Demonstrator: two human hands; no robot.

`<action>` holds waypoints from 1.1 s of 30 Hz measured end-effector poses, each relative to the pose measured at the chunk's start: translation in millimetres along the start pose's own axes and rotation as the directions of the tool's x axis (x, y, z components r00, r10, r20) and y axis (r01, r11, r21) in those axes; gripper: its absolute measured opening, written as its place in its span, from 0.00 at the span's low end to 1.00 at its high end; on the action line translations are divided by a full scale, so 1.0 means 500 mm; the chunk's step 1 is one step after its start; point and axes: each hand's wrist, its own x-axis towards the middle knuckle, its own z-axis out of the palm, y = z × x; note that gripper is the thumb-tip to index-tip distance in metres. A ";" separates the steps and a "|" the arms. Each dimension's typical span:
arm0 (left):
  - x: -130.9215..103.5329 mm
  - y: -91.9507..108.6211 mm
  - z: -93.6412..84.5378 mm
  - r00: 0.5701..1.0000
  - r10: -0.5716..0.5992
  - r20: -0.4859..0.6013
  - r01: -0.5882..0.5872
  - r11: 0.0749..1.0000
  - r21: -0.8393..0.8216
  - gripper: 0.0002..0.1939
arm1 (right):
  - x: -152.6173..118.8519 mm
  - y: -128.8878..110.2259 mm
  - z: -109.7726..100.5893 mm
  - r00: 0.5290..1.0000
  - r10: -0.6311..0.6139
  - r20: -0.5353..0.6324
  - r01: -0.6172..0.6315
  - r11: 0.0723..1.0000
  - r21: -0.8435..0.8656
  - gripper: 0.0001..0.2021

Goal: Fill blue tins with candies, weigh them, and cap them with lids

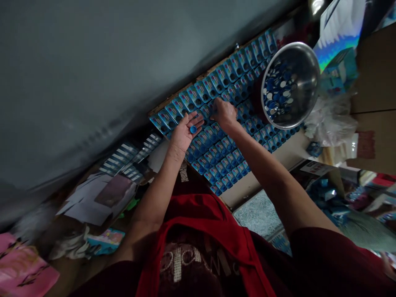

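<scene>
Rows of small blue printed cards [198, 95], many with a round hole or disc, cover a slanted board below my hands. My left hand [185, 131] is palm up over the left part of the rows, fingers apart, with a round blue cap [193, 129] lying on it. To its right, my right hand [224, 113] reaches down onto the cards with its fingers bent together; its fingertips and anything between them are hidden. A metal bowl [306, 84] holding many blue and white discs [280, 93] stands at the right end of the rows.
A grey wall [77, 62] runs along the far left. Papers [89, 202] and stacked strips lie at the left. Clear plastic bags [328, 119] and cardboard boxes [374, 74] are on the right. A pink bag [24, 268] shows at the bottom left.
</scene>
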 end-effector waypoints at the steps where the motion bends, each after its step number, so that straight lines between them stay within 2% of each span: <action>1: -0.006 0.001 0.002 1.000 -0.009 -0.012 0.009 1.000 -0.005 0.21 | -0.018 -0.006 -0.002 1.000 -0.026 -0.012 0.026 1.000 0.009 0.15; 4: -0.023 0.004 0.005 0.999 -0.012 -0.043 0.011 1.000 -0.007 0.23 | -0.098 -0.027 0.026 0.977 -0.190 -0.096 0.203 0.968 0.147 0.09; 7: -0.036 -0.001 0.006 0.999 -0.014 -0.038 0.015 0.999 0.029 0.24 | -0.185 -0.053 0.094 0.905 -0.369 -0.212 0.424 0.826 0.372 0.14; 9: -0.040 -0.010 0.008 0.999 -0.041 -0.019 0.041 0.998 0.047 0.28 | -0.223 -0.066 0.138 0.877 -0.401 -0.266 0.481 0.747 0.459 0.16; 11: -0.041 -0.019 0.011 0.998 -0.064 -0.012 0.065 0.997 0.040 0.30 | -0.236 -0.066 0.163 0.888 -0.372 -0.270 0.459 0.745 0.484 0.16; 14: -0.036 -0.025 0.009 0.996 -0.026 -0.080 0.027 1.000 0.012 0.27 | -0.207 -0.045 0.156 0.942 -0.227 -0.247 0.320 0.829 0.458 0.12; 16: -0.032 -0.018 0.001 0.984 0.066 -0.168 -0.062 0.998 0.028 0.21 | -0.166 -0.028 0.132 0.962 -0.119 -0.245 0.215 0.885 0.413 0.11; 18: -0.029 -0.001 -0.012 0.954 0.183 -0.238 -0.170 0.983 0.075 0.14 | -0.123 -0.021 0.104 0.972 -0.094 -0.217 0.164 0.928 0.335 0.12; 20: -0.029 0.020 -0.028 0.922 0.283 -0.264 -0.261 0.958 0.118 0.12 | -0.090 -0.029 0.081 0.982 -0.121 -0.144 0.153 0.960 0.234 0.13; 23: -0.029 0.043 -0.051 0.902 0.355 -0.245 -0.323 0.932 0.162 0.11 | -0.071 -0.056 0.056 0.995 -0.094 -0.046 0.098 0.989 0.113 0.16; 28: -0.021 0.043 -0.069 0.933 0.321 -0.164 -0.280 0.932 0.228 0.10 | -0.077 -0.082 0.037 0.993 -0.096 0.071 0.093 0.995 0.034 0.20; 31: -0.032 0.042 -0.047 0.930 0.337 -0.145 -0.290 0.917 0.273 0.09 | -0.066 -0.080 0.032 0.992 -0.095 0.086 0.092 0.995 0.039 0.19; 33: -0.050 0.049 -0.007 0.913 0.391 -0.118 -0.340 0.888 0.309 0.08 | -0.050 -0.080 0.030 0.992 -0.085 0.095 0.080 0.995 0.058 0.18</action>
